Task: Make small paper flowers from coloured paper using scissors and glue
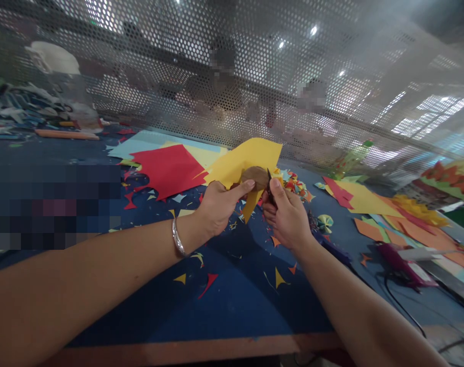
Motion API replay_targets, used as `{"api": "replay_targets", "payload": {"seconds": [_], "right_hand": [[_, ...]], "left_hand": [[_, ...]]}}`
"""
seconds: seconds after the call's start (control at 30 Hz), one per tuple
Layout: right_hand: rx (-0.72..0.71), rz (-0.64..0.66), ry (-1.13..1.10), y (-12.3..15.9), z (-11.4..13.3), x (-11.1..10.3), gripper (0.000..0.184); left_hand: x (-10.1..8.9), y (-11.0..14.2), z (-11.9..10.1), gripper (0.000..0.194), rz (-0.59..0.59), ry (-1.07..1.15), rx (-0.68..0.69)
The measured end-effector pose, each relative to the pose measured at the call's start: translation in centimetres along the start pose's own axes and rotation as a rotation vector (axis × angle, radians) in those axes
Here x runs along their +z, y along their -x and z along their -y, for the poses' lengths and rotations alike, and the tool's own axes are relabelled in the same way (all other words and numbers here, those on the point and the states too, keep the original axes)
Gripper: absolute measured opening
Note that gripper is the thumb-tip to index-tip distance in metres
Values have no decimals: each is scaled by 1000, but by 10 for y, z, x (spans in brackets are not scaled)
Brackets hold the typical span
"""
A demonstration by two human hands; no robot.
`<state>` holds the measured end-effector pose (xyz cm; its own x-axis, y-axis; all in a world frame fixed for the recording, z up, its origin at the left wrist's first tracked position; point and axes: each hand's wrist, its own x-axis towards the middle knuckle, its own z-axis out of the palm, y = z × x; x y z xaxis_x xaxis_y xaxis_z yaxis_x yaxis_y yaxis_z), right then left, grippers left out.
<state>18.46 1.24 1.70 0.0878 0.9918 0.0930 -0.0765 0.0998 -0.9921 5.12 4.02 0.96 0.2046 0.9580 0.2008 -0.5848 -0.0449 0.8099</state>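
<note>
Presently, reaching toward far side | left hand (220, 206): thumb clamped over brown disc (256, 176) and yellow paper (251, 152) | right hand (288, 215): thumb upward, fingers closed around dark cutting tool (269, 186)

"Any lettering to be seen from here, at the blue table (232, 311)?"

"None legible. A pale patch on the purple device (396, 261) is too blurred to read."

"And the yellow paper (251, 155)?"

"No readable word or number there either."
</note>
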Motion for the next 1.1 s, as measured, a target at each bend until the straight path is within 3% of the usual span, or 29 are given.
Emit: {"api": "replay_targets", "payload": {"seconds": [0.3, 0.67, 0.87, 1.1], "right_hand": [[-47, 2, 92, -1, 3, -5, 48], [-78, 53, 193, -5, 9, -14, 49], [-107, 78, 244, -7, 8, -18, 49], [-112, 72, 258, -7, 8, -18, 50]], "left_hand": [[-9, -9, -2, 25, 104, -156, 101], [-19, -18, -5, 21, 99, -309, 83], [-19, -17, -13, 27, 80, -332, 8], [-20, -19, -15, 31, 115, -386, 46]]}}
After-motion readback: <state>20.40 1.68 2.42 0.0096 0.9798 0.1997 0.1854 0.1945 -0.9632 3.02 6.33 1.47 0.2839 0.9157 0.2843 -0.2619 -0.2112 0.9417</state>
